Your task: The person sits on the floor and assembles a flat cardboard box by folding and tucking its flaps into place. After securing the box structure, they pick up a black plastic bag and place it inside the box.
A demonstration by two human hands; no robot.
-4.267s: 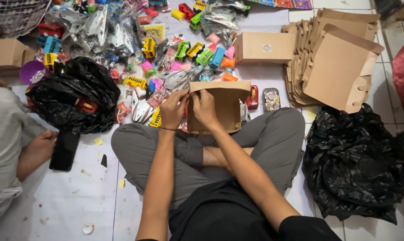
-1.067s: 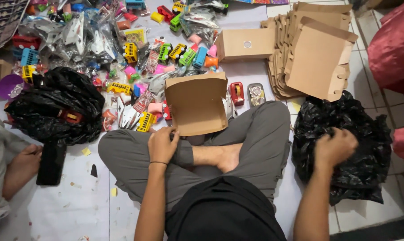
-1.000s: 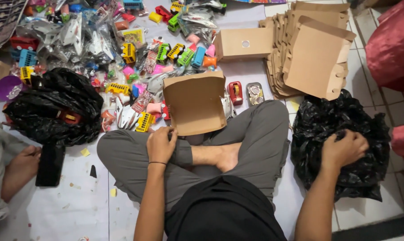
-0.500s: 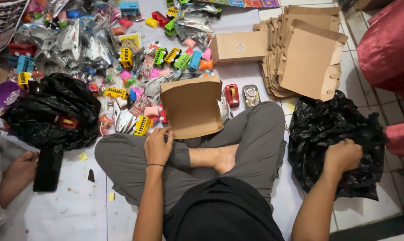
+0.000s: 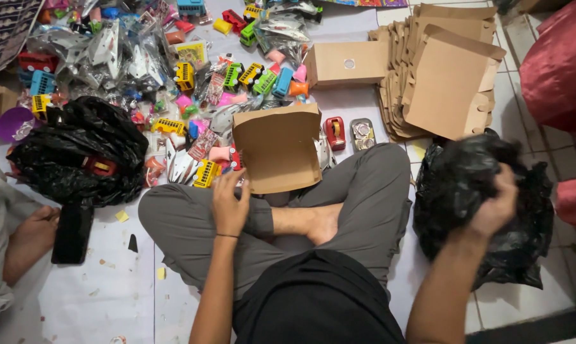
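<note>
I sit cross-legged on the floor. An open brown cardboard box (image 5: 278,150) stands against my shins, its flap up. My left hand (image 5: 230,204) rests on my left knee, fingers touching the box's lower left corner. My right hand (image 5: 495,202) is closed on the top of a black plastic bag (image 5: 479,191) at my right side, lifting a fold of it.
Several small toy vehicles (image 5: 192,76) in plastic wrap lie scattered ahead. A second black bag (image 5: 78,153) lies to the left. A closed brown box (image 5: 346,64) and a stack of flat cardboard blanks (image 5: 447,76) lie at the back right. Another person's hand (image 5: 36,229) holds a dark phone (image 5: 72,232).
My right hand left the box, reached to the black bag at my right and gripped its top, pulling it up. My left hand stayed by the box.
</note>
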